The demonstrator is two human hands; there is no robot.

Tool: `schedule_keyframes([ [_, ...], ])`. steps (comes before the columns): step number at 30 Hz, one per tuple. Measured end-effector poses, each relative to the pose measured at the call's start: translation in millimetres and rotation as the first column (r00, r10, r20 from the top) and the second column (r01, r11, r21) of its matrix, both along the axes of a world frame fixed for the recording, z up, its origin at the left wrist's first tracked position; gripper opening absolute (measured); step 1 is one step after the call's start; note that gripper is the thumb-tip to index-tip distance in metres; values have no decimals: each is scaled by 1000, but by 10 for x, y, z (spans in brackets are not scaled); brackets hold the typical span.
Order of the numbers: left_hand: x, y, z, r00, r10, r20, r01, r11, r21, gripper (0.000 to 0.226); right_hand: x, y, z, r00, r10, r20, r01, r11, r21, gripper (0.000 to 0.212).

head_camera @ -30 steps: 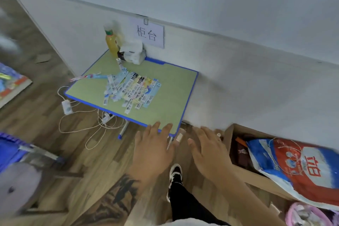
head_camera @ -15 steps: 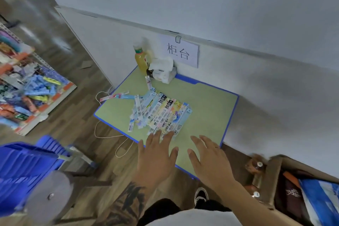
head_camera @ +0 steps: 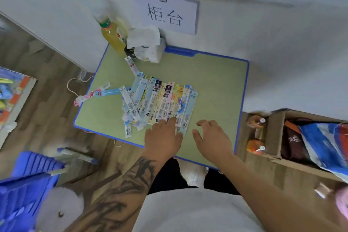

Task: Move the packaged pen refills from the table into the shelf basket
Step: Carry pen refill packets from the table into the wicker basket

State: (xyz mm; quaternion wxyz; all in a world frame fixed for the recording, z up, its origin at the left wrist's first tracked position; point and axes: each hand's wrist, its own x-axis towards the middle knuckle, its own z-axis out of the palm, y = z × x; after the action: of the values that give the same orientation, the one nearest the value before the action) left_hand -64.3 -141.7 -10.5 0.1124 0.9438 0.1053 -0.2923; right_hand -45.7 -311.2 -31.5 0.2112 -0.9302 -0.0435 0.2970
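**Hands reach the refill pile**

Both hands have advanced — the left hand point(head_camera: 162, 138) now lies flat-fingered on the packaged pen refills point(head_camera: 158, 100) at the table point(head_camera: 216, 84) centre; the right hand point(head_camera: 211, 135), loosely curled at its 3 o'clock, holds nothing.

Colourful packaged refills point(head_camera: 160, 102) fanned flat

My left forearm point(head_camera: 120, 192) carries a dark, swirling tattoo up to the wrist. I wear a pale grey top point(head_camera: 192, 211), black trousers point(head_camera: 167, 177) and bare hands.
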Motion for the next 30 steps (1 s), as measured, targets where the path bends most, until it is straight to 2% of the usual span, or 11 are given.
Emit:
schedule_keyframes([
  [4,364,250,-213,992,-123,-26,121,990,-73,39,144,333,-134,971,-221,-97,220,975,-18,33],
  [7,642,325,-396,979,-204,-17,202,977,-72,31,206,554,-288,889,-449,-95,452,892,15,25],
  [11,870,377,-642,962,-273,17,273,956,-103,34,272,815,-461,779,-619,-105,622,783,4,24],
  [14,894,430,-733,936,-348,48,351,931,-100,39,276,911,-522,732,-676,-85,675,736,-50,24],
  [18,912,445,-748,922,-385,35,387,916,-111,38,252,913,-536,699,-711,-73,710,703,-42,16],
  [25,983,436,-710,910,-413,-28,410,908,-90,16,274,940,-575,703,-705,-94,697,710,-105,14],
  [30,993,497,-600,925,-380,-28,370,913,-170,12,263,879,-532,614,-779,-124,785,619,-2,14],
])
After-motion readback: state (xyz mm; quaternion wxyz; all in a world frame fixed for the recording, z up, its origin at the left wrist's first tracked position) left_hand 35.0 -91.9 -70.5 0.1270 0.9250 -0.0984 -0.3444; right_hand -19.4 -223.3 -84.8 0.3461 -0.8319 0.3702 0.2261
